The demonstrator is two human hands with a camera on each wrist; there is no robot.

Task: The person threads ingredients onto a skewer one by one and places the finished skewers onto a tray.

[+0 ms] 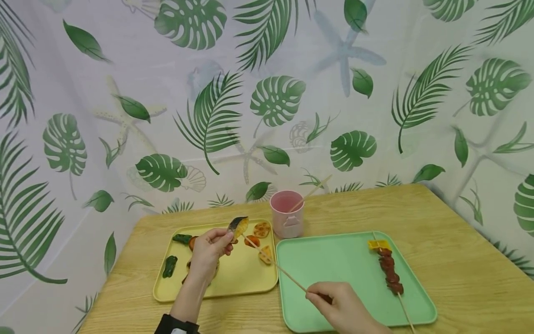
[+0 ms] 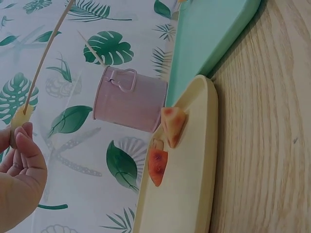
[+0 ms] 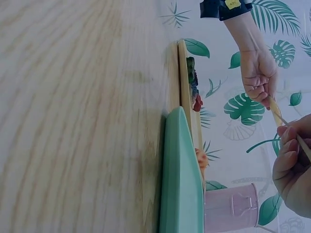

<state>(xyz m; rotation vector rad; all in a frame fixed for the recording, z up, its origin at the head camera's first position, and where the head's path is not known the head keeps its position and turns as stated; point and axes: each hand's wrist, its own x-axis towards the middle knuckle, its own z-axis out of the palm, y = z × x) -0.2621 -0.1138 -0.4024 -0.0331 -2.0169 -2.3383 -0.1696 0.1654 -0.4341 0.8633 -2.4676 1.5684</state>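
— So where does the bamboo skewer (image 1: 277, 266) lie?

— Its long axis slants from the right hand (image 1: 340, 308), which pinches the butt end low over the green tray (image 1: 333, 264), up and leftward to the left hand (image 1: 208, 253). That hand pinches a yellowish food slice (image 1: 238, 226) above the yellow tray (image 1: 238, 283), and the skewer's tip meets the slice, though whether it has gone through I can't quite tell from here.

— Which hand is nearer the slice?

— The left; the right is well apart, at the other end of the stick.

— Anything else on the tabletop (image 1: 459, 260)?

— A finished meat skewer (image 1: 389, 271) lies on the green tray, and a pink cup (image 1: 286, 213) holding another stick stands behind both trays. More cut pieces sit on the yellow tray.

— Any writing?

— None readable.
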